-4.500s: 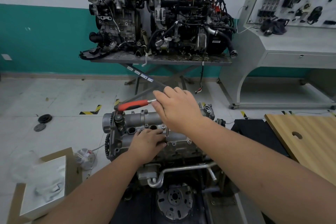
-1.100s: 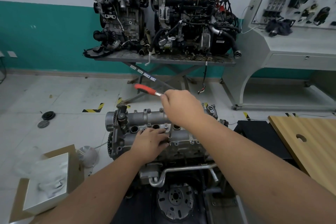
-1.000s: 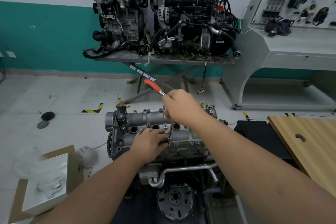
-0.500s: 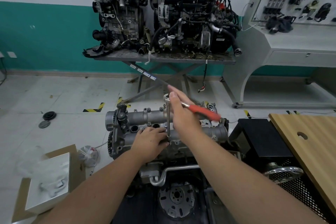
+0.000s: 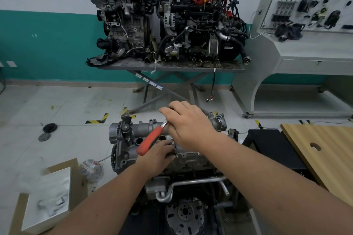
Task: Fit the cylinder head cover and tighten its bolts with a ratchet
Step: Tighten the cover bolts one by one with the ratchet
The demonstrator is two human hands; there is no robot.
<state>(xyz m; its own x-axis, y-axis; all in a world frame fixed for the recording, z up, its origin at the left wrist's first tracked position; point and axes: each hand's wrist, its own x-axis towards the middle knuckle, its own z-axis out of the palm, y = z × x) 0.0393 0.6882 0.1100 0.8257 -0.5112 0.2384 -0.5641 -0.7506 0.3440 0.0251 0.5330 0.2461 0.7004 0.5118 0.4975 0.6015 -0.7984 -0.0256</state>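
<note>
Our right hand [image 5: 188,126] curls round the ratchet [image 5: 150,142] head above the cylinder head cover [image 5: 145,129], already seated on the engine. Our left hand [image 5: 158,155], fingers curled, pinches the extension at the cover's near edge, likely steadying the socket on its bolt.

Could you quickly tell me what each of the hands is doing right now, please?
Left hand: rests on the cylinder head cover; whether it grips anything cannot be told.
Right hand: holds the ratchet near its head.
</note>
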